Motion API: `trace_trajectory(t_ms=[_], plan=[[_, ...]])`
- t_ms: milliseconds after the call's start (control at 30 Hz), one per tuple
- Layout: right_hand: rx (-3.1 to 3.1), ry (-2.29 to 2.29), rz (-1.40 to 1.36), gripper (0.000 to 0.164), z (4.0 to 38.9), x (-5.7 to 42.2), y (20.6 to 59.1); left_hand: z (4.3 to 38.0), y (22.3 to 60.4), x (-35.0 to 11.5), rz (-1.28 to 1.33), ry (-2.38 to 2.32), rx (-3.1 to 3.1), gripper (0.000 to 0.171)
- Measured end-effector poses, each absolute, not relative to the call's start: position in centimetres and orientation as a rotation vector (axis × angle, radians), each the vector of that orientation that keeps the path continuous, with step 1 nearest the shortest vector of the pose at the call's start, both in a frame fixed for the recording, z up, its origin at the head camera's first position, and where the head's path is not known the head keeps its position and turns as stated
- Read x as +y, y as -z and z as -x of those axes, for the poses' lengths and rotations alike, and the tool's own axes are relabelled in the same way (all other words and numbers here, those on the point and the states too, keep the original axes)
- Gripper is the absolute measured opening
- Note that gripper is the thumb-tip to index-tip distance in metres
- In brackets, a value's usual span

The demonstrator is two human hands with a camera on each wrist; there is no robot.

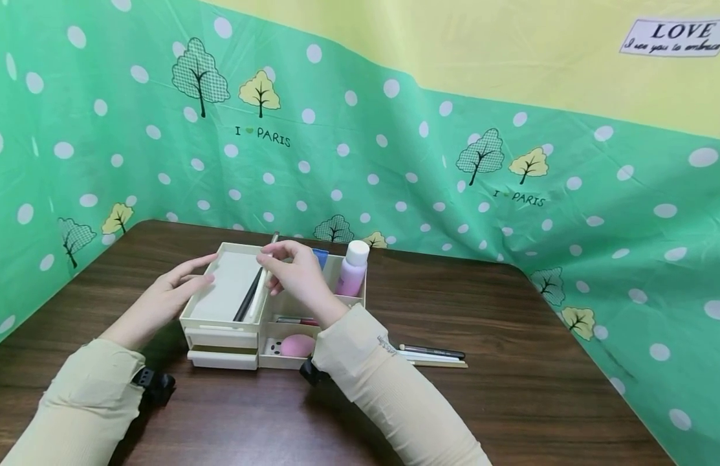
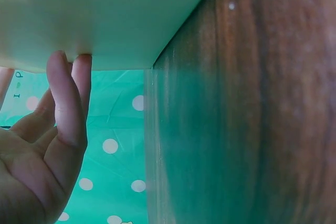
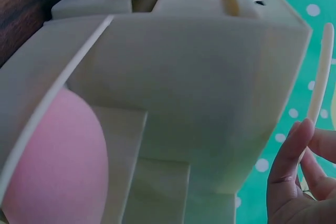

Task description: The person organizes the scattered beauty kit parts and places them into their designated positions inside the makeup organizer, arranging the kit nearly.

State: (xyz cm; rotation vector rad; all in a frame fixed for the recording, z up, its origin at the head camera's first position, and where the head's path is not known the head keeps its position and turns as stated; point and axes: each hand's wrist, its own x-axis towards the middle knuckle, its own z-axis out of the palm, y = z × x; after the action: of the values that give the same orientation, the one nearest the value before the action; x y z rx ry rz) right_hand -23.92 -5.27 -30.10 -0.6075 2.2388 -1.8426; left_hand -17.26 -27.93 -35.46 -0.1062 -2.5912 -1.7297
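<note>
A cream desktop organizer [image 1: 222,323] stands on the table, with a shallow top tray and drawers on its left side. My left hand [image 1: 170,294] touches its left side; in the left wrist view, straight fingers [image 2: 67,98] meet the outer wall. Above the tray's right edge, my right hand [image 1: 298,275] pinches a slim pale-handled brush [image 3: 321,72] between thumb and fingers. Its far end points up and away; part of it is hidden by the hand. A black brush [image 1: 246,296] leans in the tray.
A pink makeup sponge [image 1: 297,345] sits in the front right compartment. Behind it stands a lilac bottle [image 1: 353,275] with a white cap. Several brushes [image 1: 434,353] lie on the table to the right. A green dotted curtain [image 1: 383,162] hangs behind.
</note>
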Motion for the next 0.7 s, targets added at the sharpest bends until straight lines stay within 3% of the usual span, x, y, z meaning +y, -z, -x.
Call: trace_trajectory(t_ms=[700], plan=[[2.530,1.527,0.607,0.018,23.98,-5.77,30.58,17.61,35.52,-28.02,0.082,1.776,-2.586,0.064]])
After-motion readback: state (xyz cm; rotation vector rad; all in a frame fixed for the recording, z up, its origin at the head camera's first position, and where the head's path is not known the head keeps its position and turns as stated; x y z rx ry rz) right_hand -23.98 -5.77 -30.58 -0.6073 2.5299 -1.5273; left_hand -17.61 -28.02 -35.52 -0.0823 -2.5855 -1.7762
